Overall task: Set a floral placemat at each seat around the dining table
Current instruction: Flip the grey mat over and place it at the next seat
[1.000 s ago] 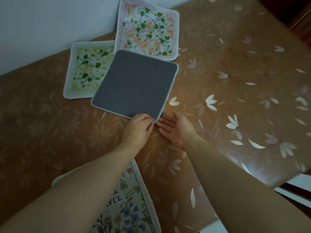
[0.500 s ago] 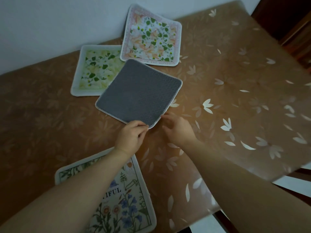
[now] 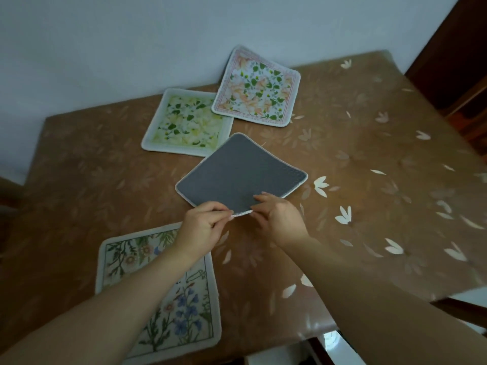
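Observation:
A square placemat [image 3: 238, 173] lies grey backing up near the table's middle, its near corner lifted. My left hand [image 3: 203, 227] pinches that corner from the left and my right hand [image 3: 276, 218] grips it from the right, fingers on top. A green and yellow floral placemat [image 3: 187, 122] lies behind it at the far side. A pink and green floral placemat [image 3: 259, 88] leans partly up the wall and overlaps the green one. A botanical placemat [image 3: 163, 293] with blue flowers sits at the near edge, partly under my left forearm.
The table [image 3: 369, 167] wears a brown cloth with pale petal prints and stands against a white wall [image 3: 131, 48]. Dark wooden furniture [image 3: 458, 75] stands at the far right. The table's near right corner drops off to a pale floor [image 3: 329, 341].
Both hands closed on the grey-backed placemat's near corner; the right hand went from lying open palm up to gripping it. The mat slid clear of the green mat. The camera drew back.

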Motion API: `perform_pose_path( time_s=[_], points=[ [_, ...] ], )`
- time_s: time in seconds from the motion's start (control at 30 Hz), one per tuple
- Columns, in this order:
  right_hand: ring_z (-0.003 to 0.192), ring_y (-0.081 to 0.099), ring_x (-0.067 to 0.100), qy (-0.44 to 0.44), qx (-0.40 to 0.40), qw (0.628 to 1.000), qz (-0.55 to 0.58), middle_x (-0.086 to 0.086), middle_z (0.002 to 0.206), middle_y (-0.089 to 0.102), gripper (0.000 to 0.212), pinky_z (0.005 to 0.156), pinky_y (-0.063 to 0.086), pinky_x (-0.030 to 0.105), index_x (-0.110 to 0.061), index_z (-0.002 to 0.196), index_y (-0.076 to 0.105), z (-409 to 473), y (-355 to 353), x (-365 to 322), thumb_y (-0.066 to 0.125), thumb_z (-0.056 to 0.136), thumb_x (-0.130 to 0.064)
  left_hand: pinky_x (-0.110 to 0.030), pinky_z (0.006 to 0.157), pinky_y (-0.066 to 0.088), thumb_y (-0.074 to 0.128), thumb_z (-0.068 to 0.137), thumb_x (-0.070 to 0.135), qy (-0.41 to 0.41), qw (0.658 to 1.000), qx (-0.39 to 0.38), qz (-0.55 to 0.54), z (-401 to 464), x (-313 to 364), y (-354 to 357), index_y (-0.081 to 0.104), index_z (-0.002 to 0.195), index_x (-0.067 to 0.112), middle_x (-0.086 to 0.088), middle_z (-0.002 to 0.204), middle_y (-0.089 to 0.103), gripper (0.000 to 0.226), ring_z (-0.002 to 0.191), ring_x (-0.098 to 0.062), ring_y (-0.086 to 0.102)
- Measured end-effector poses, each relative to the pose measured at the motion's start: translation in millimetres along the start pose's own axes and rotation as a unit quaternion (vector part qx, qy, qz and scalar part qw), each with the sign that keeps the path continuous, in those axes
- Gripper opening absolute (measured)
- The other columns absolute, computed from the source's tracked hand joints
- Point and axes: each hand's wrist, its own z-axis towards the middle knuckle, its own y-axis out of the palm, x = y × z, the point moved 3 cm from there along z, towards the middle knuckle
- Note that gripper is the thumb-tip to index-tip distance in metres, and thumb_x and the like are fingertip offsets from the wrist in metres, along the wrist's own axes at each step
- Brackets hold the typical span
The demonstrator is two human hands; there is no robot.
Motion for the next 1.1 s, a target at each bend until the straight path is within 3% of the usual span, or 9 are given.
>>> perform_pose_path(
  time_s=[0.13,0.33,0.43,0.53,0.7,0.8,0.9,1.0,1.1],
  points=[
    [0.131,0.061,0.033,-0.029,-0.009,1.000,0.006,0.015,0.131,0.071,0.016,0.108,0.050,0.047,-0.007,0.104,0.082,-24.7,-28.6,25.0,0.071,0.096,-0.013,-0.030,0.074,0.056,0.080,0.085,0.003,-0.018,0.999,-0.001,0.029,-4.4,38.4,27.8,0.082,0.096,0.003,-0.006,0.092,0.077,0.011,0.079,-0.017,0.071],
    [0.134,0.059,0.030,-0.041,-0.042,0.998,-0.013,0.013,0.130,0.072,0.022,0.109,0.047,0.046,-0.007,0.109,0.081,-71.0,-87.2,85.2,0.064,0.101,-0.019,-0.021,0.078,0.053,0.078,0.086,0.002,-0.062,0.998,0.018,0.022,2.5,110.8,88.2,0.082,0.095,0.002,-0.006,0.093,0.078,0.009,0.082,-0.012,0.070],
    [0.112,0.070,0.031,-0.045,-0.030,0.999,-0.008,0.008,0.110,0.078,0.022,0.092,0.055,0.041,-0.008,0.103,0.081,-91.5,-120.3,106.7,0.064,0.100,-0.021,-0.006,0.079,0.046,0.079,0.084,-0.003,-0.061,0.997,0.037,0.010,10.7,148.3,109.4,0.082,0.091,0.001,-0.007,0.089,0.078,0.009,0.081,-0.007,0.067],
    [0.093,0.071,0.024,-0.044,0.001,0.999,-0.001,-0.002,0.098,0.078,0.017,0.071,0.049,0.032,-0.014,0.099,0.081,-104.2,-151.5,120.2,0.066,0.098,-0.024,-0.010,0.078,0.049,0.078,0.082,-0.008,-0.044,0.998,0.038,0.005,20.9,180.3,117.6,0.083,0.089,0.003,-0.006,0.087,0.079,0.013,0.078,-0.013,0.071],
    [0.098,0.072,0.029,-0.037,0.037,0.999,0.003,0.002,0.107,0.079,0.015,0.078,0.058,0.042,-0.013,0.103,0.081,-116.7,-183.8,125.6,0.070,0.095,-0.019,-0.013,0.081,0.051,0.077,0.081,-0.008,0.000,0.997,0.076,0.024,38.5,218.0,100.9,0.083,0.086,0.002,-0.006,0.085,0.080,0.013,0.082,-0.010,0.068],
    [0.091,0.073,0.031,-0.016,0.076,0.997,0.012,0.005,0.105,0.080,0.012,0.073,0.060,0.046,-0.012,0.099,0.081,-123.8,-198.6,125.6,0.073,0.093,-0.017,-0.010,0.082,0.051,0.074,0.081,-0.011,0.007,0.993,0.108,0.038,43.1,228.3,74.2,0.083,0.086,0.006,0.005,0.087,0.077,0.019,0.082,-0.006,0.069],
    [0.086,0.073,0.034,0.018,0.081,0.997,-0.004,0.005,0.107,0.080,0.016,0.071,0.059,0.046,-0.013,0.104,0.081,-134.1,-208.0,124.7,0.069,0.096,-0.019,-0.017,0.080,0.057,0.073,0.082,-0.010,-0.014,0.989,0.146,0.029,43.0,229.7,47.0,0.083,0.086,0.005,0.002,0.085,0.077,0.019,0.076,-0.010,0.073],
    [0.080,0.069,0.034,0.044,0.049,0.998,-0.022,0.008,0.094,0.078,0.019,0.067,0.057,0.045,-0.014,0.105,0.078,-147.1,-211.0,120.4,0.062,0.099,-0.021,-0.012,0.080,0.054,0.073,0.083,-0.007,-0.052,0.985,0.165,0.008,35.3,226.6,27.4,0.083,0.087,0.006,0.002,0.085,0.077,0.016,0.079,0.004,0.070],
    [0.075,0.066,0.035,0.063,0.044,0.997,-0.030,0.011,0.082,0.074,0.019,0.062,0.053,0.043,-0.014,0.101,0.077,-156.5,-210.3,113.2,0.059,0.099,-0.021,-0.008,0.080,0.050,0.077,0.083,-0.002,-0.092,0.980,0.177,-0.015,22.2,224.8,17.8,0.083,0.088,0.006,-0.001,0.086,0.078,0.012,0.082,-0.002,0.070]
  ],
)
